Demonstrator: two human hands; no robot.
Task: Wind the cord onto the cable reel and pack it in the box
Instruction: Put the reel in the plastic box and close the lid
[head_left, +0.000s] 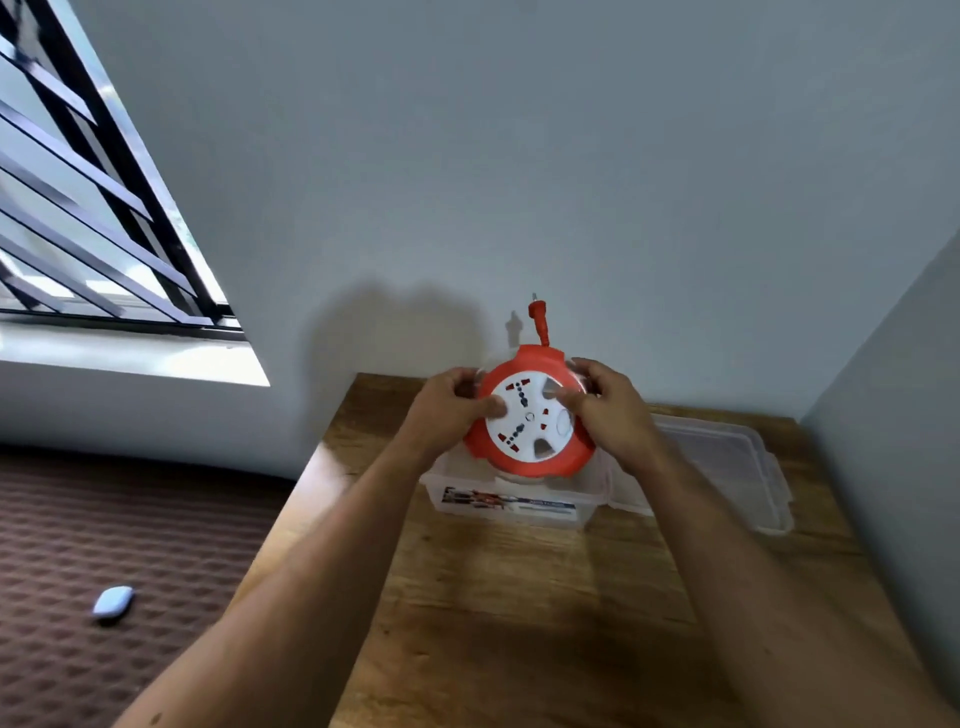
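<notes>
Reel held over the box

Box (511, 506) is clear plastic, its far part hidden behind the reel (530, 415); the label print is too blurred to read. Orange rim, white socket face, plug (538, 325) sticking up at the top. Left hand (452, 410) and right hand (605, 408) clamp opposite edges, thumbs on the face, reel tilted above the open box on the table (519, 597). Lid (727, 462) lies to the right.

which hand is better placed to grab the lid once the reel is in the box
Right. The right hand grips the reel on the side nearest the lid, which lies right of the box.
</notes>
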